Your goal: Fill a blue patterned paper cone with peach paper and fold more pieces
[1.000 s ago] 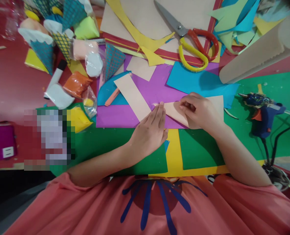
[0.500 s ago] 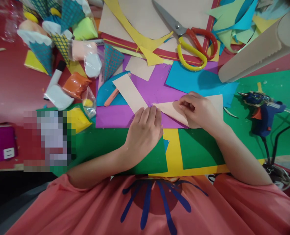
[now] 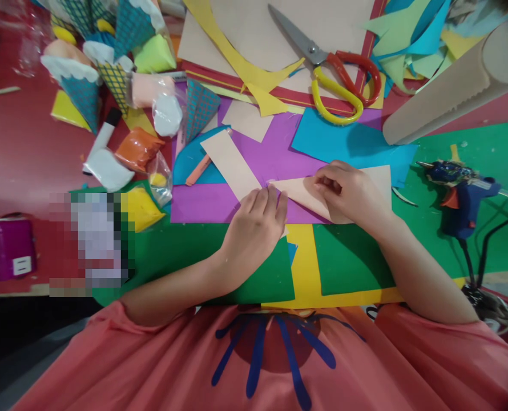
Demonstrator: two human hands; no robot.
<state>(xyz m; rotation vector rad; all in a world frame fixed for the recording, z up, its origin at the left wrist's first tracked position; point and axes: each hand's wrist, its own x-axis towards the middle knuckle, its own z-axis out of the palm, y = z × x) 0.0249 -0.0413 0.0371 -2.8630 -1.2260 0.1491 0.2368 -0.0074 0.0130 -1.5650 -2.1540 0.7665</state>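
A pale peach paper strip [image 3: 230, 162] slants across the purple sheet [image 3: 194, 204]. My left hand [image 3: 256, 234] lies over the strip's lower end, palm down, its fingers stretched out close beside each other. To the right, a second pale peach paper [image 3: 378, 182] is curled over at its left part, with a narrow point near my left fingertips. My right hand [image 3: 343, 191] pinches this curled paper between thumb and fingers. Above both hands are a blue paper [image 3: 343, 137] and scissors [image 3: 318, 57] with red and yellow handles.
Decorated cones [image 3: 80, 91] and packets of clay, one orange [image 3: 138, 148], crowd the left. A blue glue gun [image 3: 463, 205] lies on green sheet at right, below a pale cardboard roll [image 3: 446, 85]. Paper scraps [image 3: 408, 40] lie at the back right.
The fingers of my left hand have shifted slightly over the strip. The items at the left appear a little further right in the view. My right hand stays on the curled paper.
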